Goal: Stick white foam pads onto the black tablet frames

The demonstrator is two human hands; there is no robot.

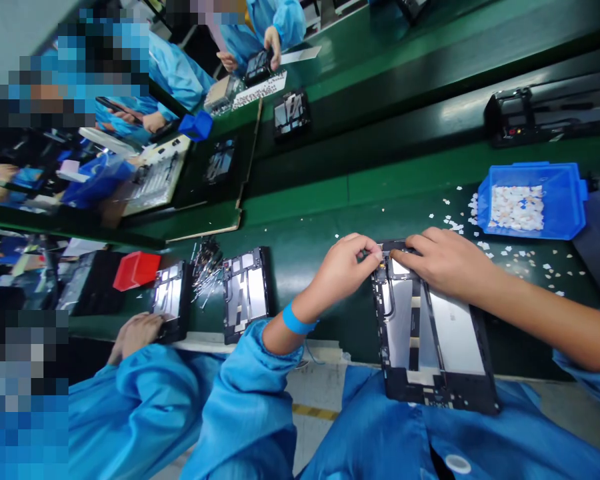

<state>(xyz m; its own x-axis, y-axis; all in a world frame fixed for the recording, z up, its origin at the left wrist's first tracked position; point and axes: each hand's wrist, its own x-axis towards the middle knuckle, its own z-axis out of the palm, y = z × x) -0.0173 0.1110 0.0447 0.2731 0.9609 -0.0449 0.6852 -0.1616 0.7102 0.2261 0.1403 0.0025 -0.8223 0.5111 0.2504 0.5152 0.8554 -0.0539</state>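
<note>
An opened tablet (pixel 457 327) with silver battery panels, dark ribbon cables and a black frame leans over the bench's front edge, against my blue work coat. My left hand (pixel 347 263) has thumb and forefinger pinched together at its upper left corner; anything between the fingertips is too small to make out. A blue band (pixel 297 320) circles my left wrist. My right hand (pixel 445 260) grips the tablet's top edge, its fingers curled and one fingertip pressing near the top left, close to the left fingertips. The tablet's upper right part is hidden under the right hand.
A blue bin (pixel 560 200) of small white pieces stands right, with loose pieces scattered around it. Another opened tablet (pixel 245 293) lies left, beside a pile of thin metal parts (pixel 207 267) and a red bin (pixel 137 270). Co-workers sit left and across the green bench (pixel 310 200).
</note>
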